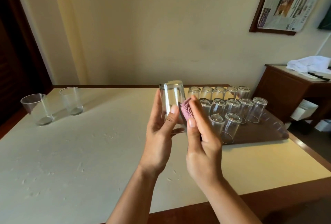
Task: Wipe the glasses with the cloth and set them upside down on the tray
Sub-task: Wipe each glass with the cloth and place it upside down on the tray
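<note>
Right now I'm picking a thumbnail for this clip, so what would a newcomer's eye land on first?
First, the two hands mid-frame: the left hand holds an inverted glass while the right hand presses a pink cloth against it. Next, the rows of upside-down glasses on the brown tray to the right. Last, two upright glasses at the table's far left.
</note>
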### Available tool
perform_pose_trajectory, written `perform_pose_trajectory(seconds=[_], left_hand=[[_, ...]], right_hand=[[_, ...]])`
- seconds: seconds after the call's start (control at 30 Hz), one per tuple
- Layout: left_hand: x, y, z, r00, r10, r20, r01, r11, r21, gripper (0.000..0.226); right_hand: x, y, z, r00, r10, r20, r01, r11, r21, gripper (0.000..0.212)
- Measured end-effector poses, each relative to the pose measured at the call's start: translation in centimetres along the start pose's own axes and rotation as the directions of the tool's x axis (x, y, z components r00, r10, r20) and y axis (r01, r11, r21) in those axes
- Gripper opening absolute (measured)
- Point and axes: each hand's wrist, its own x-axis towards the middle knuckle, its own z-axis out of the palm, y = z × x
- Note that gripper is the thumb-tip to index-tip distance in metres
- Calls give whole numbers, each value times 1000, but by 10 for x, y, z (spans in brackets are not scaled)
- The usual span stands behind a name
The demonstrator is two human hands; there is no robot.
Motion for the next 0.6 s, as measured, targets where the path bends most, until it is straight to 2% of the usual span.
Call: perform_pose_trajectory(seconds=[0.13,0.2,0.33,0.4,0.47,0.53,0.6], left_hand=[[-9,-4,-5,980,-126,155,125,992,15,67],[-9,-4,-1,990,-92,104,96,995,-31,69],[-1,1,-1,999,-32,-42,29,997,-76,64],[-1,1,-5,997,-81,-18,79,994,-71,61],[-6,-1,-9,988,-140,69,144,988,-59,61],[-10,-3,-8,981,-143,131,151,987,-55,61],[-9,-4,-3,990,-107,97,115,990,-85,64]], right_hand=[[14,4,-9,998,40,-48,-38,998,49,40],[27,0,-10,998,51,-40,-51,999,-1,41],[1,-4,1,999,39,33,-40,999,30,41],[-12,1,1,999,28,31,-29,999,34,41],[-2,3,-2,998,64,27,-67,990,122,42],[18,4,-5,996,92,12,-93,987,135,42],[26,3,-5,995,101,27,-103,984,145,42]])
